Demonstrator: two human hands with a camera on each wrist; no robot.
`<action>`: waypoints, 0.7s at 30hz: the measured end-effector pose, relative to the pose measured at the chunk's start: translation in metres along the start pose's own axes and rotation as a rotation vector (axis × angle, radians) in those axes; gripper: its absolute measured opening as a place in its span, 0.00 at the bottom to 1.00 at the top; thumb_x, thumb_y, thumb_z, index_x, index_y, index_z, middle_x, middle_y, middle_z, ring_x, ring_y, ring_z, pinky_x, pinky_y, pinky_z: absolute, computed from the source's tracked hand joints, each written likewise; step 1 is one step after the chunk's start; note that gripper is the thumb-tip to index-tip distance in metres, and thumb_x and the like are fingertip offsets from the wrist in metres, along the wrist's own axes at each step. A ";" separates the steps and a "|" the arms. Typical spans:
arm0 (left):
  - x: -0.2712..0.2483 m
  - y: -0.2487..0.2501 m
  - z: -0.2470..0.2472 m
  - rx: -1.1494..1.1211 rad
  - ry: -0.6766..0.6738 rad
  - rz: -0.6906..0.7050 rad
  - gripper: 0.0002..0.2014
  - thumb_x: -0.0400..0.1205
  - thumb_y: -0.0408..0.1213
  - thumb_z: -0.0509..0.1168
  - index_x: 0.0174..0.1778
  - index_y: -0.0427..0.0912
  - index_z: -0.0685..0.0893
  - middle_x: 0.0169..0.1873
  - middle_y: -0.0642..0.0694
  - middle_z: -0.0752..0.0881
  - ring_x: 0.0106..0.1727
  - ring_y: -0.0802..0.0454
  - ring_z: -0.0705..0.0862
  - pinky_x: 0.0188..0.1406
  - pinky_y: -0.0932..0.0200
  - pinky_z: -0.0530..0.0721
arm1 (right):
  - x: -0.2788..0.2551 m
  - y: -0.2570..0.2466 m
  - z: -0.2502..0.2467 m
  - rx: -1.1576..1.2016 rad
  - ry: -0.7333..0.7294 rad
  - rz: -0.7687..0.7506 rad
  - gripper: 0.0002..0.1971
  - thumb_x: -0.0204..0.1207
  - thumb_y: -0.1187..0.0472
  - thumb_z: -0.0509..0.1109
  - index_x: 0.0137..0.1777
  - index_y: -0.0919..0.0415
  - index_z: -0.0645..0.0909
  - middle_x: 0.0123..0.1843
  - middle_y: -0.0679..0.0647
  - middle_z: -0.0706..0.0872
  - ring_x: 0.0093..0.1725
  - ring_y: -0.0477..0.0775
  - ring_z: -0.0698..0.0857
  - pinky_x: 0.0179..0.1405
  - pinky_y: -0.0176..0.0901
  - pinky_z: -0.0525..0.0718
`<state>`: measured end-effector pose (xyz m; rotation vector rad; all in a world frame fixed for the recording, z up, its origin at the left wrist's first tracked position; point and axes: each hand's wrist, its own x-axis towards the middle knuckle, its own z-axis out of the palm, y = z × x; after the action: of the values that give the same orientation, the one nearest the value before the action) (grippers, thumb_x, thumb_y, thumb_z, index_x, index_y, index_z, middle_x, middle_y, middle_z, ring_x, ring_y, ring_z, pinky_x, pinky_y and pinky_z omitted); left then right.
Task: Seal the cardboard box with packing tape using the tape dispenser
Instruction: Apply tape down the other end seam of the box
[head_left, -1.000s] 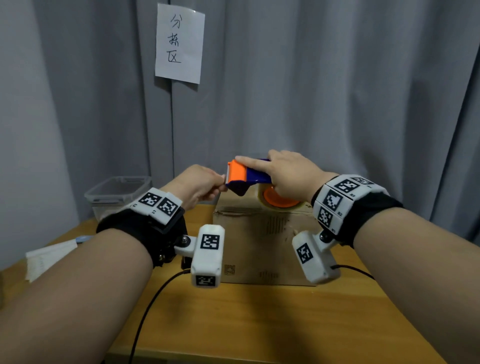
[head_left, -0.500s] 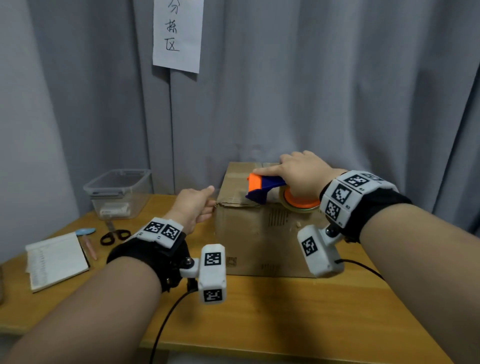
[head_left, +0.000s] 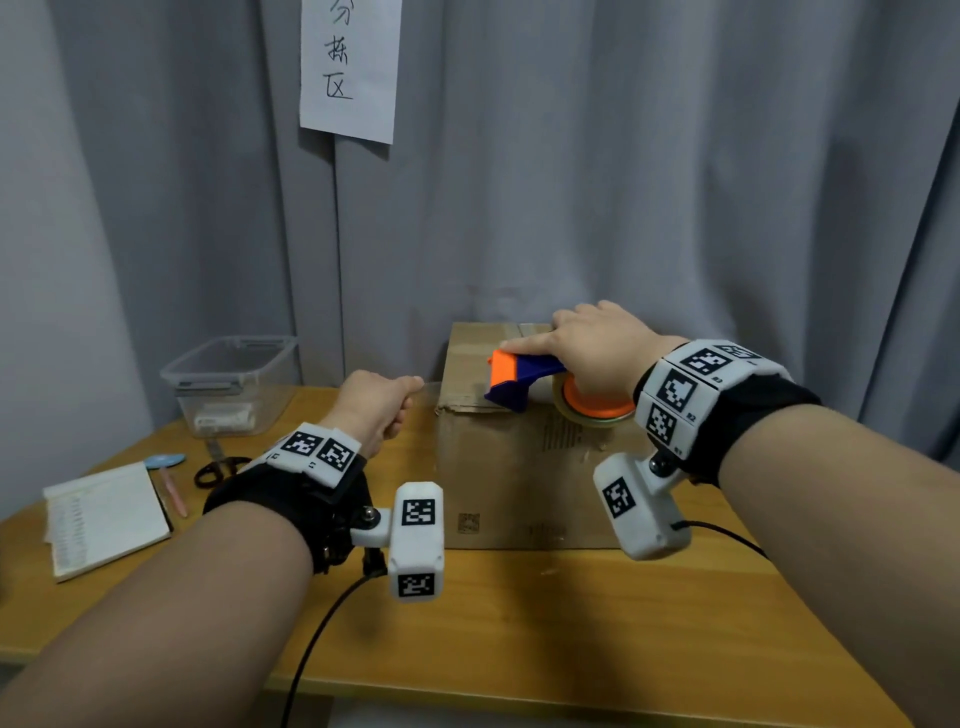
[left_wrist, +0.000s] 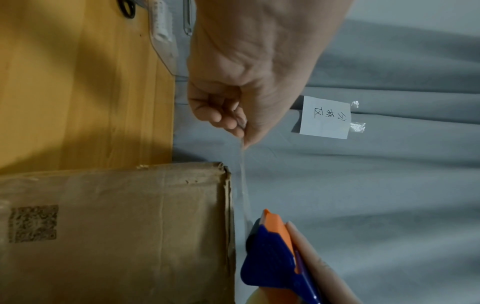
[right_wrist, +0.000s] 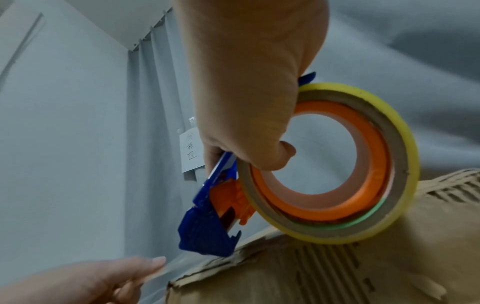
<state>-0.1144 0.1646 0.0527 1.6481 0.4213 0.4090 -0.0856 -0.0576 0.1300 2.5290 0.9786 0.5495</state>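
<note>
A brown cardboard box (head_left: 524, 467) stands on the wooden table (head_left: 519, 613) against the curtain. My right hand (head_left: 597, 345) grips a blue and orange tape dispenser (head_left: 519, 376) with a clear tape roll (right_wrist: 363, 164) and rests it on the box top near its left edge. Just left of that edge, my left hand (head_left: 382, 408) pinches the free end of the clear tape strip (left_wrist: 244, 185). The strip runs taut from the dispenser mouth (right_wrist: 207, 234) to my left fingertips (left_wrist: 242, 131), a little above the box edge (left_wrist: 226, 205).
A clear plastic bin (head_left: 234, 382) stands at the back left. Black scissors (head_left: 221, 467), a pink pen (head_left: 174, 491) and a notepad (head_left: 104, 519) lie left of the box. A paper sign (head_left: 350, 67) hangs on the grey curtain. Wrist camera cables trail over the front of the table.
Both hands came down from the air: the dispenser now sits on the box top, and my left hand has drawn the tape end out leftward past the box edge.
</note>
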 end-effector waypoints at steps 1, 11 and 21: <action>0.001 -0.001 -0.002 0.015 0.005 -0.001 0.15 0.80 0.37 0.69 0.28 0.40 0.75 0.22 0.47 0.74 0.21 0.54 0.69 0.16 0.66 0.69 | 0.003 -0.002 -0.001 -0.004 0.007 -0.006 0.28 0.80 0.40 0.56 0.80 0.33 0.53 0.49 0.51 0.69 0.52 0.56 0.73 0.51 0.47 0.62; 0.000 -0.010 -0.003 0.081 -0.005 0.009 0.18 0.77 0.44 0.71 0.27 0.38 0.75 0.21 0.46 0.72 0.21 0.52 0.68 0.19 0.63 0.68 | 0.018 -0.008 -0.009 -0.163 -0.058 -0.049 0.32 0.81 0.58 0.59 0.79 0.30 0.52 0.61 0.54 0.77 0.61 0.59 0.76 0.57 0.49 0.68; 0.004 -0.015 -0.010 0.073 0.059 0.044 0.20 0.78 0.39 0.71 0.24 0.40 0.69 0.20 0.44 0.68 0.19 0.49 0.63 0.19 0.63 0.63 | 0.020 -0.019 -0.013 -0.111 -0.047 -0.071 0.29 0.82 0.57 0.55 0.80 0.32 0.54 0.62 0.56 0.77 0.61 0.61 0.76 0.58 0.50 0.68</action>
<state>-0.1161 0.1768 0.0387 1.7217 0.4486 0.4812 -0.0883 -0.0281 0.1366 2.3887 0.9885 0.5067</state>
